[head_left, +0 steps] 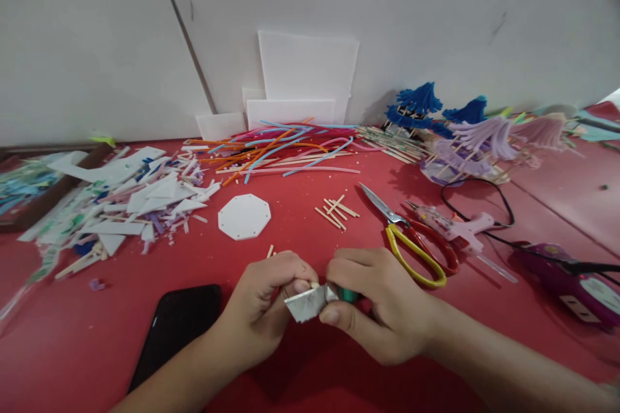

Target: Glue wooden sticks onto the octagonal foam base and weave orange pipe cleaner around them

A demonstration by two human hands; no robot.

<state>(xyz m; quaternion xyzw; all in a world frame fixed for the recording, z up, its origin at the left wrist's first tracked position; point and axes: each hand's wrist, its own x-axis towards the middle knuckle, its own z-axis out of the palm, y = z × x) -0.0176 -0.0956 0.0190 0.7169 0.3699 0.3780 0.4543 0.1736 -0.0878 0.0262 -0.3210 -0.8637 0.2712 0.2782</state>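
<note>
My left hand [264, 300] is closed around a thin wooden stick [270, 250] whose tip pokes out above the knuckles. My right hand [375, 300] is closed on a craft knife with a green handle [347, 295]. Its silver blade [306, 304] points left and meets the left fingers at the stick. Both hands rest low over the red table [300, 361], touching each other near the front centre.
A black phone [177, 329] lies left of my left forearm. A white octagon [243, 216], loose sticks [336, 210], scissors [411, 239], a glue gun [460, 229] with cable and a purple device [571, 281] lie beyond. White scraps [140, 200] are at left, coloured strips [285, 148] and tassel umbrellas [484, 135] at the back.
</note>
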